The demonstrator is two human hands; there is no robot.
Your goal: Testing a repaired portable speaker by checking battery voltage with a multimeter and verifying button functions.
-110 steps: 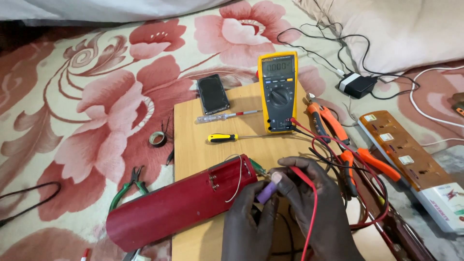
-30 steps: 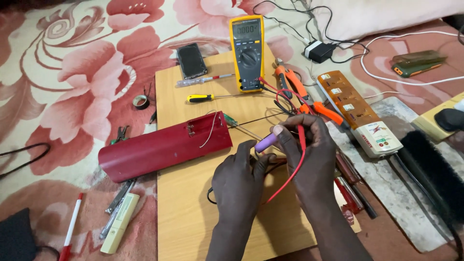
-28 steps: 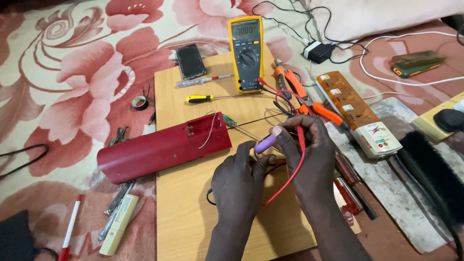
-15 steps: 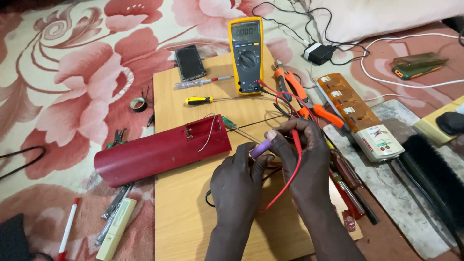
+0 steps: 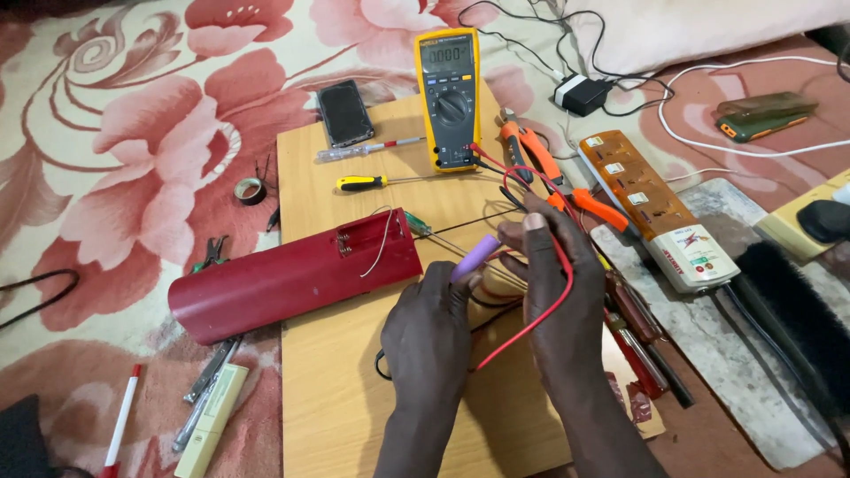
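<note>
My left hand (image 5: 431,329) pinches the lower end of a small purple cylindrical cell (image 5: 475,256). My right hand (image 5: 556,301) touches the cell's upper end and holds a red probe lead (image 5: 542,312) that loops over its fingers. A black lead runs under both hands. The leads go up to a yellow multimeter (image 5: 449,96) at the far end of the wooden board (image 5: 345,381). A dark red plastic housing (image 5: 292,276) with an open battery bay and a white wire lies left of my hands.
On the board lie a dark phone (image 5: 343,112), a clear-handled screwdriver (image 5: 367,151) and a yellow-handled one (image 5: 372,182). Orange pliers (image 5: 549,173) and an orange power strip (image 5: 655,208) lie to the right. Tape roll (image 5: 251,190), small tools and a pen sit left on the floral cloth.
Since the oldest frame the view has pulled back and shifted, showing more of the right side. In the last second both hands slid slightly down and left with the cell; the grip is unchanged.
</note>
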